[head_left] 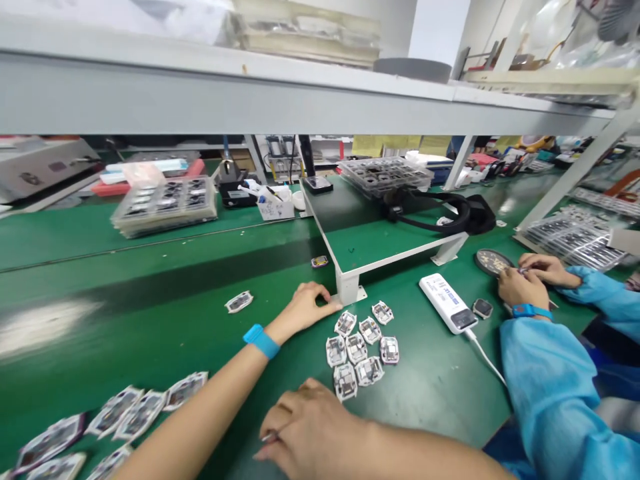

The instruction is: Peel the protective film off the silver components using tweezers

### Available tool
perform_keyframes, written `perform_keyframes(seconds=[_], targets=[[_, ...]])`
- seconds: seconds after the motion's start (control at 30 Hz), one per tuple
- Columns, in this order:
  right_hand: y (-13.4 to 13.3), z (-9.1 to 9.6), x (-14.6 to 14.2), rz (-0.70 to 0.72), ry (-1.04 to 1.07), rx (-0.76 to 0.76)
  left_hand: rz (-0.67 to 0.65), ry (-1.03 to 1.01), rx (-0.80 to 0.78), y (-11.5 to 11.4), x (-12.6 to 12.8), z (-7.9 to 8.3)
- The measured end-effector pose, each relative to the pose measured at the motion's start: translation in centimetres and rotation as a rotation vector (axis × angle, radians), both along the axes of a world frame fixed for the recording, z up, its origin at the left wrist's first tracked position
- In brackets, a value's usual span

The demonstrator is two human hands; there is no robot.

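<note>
Here's the left hand [305, 308] resting on the green bench top [165, 320], fingers together and lying flat, just beside the white leg of the raised shelf [347, 288]. The right hand [305, 427] curls low over the bench, fingers closed on a thin silver tip [267, 437], too small to identify. Between them sits a loose cluster of small electronic modules [357, 347]. Off to the right, a co-worker's hands [523, 280] work over a round dark mat [493, 262], past a white power bank [445, 303].
</note>
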State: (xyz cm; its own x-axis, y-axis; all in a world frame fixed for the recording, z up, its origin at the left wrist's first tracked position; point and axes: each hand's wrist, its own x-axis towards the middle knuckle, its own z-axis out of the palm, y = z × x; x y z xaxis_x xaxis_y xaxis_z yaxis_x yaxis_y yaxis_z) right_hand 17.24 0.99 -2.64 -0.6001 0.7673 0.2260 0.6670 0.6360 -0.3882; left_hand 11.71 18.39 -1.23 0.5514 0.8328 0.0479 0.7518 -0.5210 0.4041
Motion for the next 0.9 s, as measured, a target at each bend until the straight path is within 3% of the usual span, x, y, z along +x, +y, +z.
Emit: perform_keyframes(seconds=[0.3, 0.47, 0.9], targets=[[0.3, -0.1, 0.2, -0.003, -0.011, 0.062, 0.016, 0.077, 0.002, -4.7, 1.9, -0.1], [0.1, 0.4, 0.3, -0.012, -0.014, 0.077, 0.064, 0.100, -0.077, -5.1, 2.3, -0.5], [-0.4, 0.9, 0.1, -0.013, -0.038, 0.016, 0.102, 0.091, -0.172, -5.7, 1.5, 0.2]])
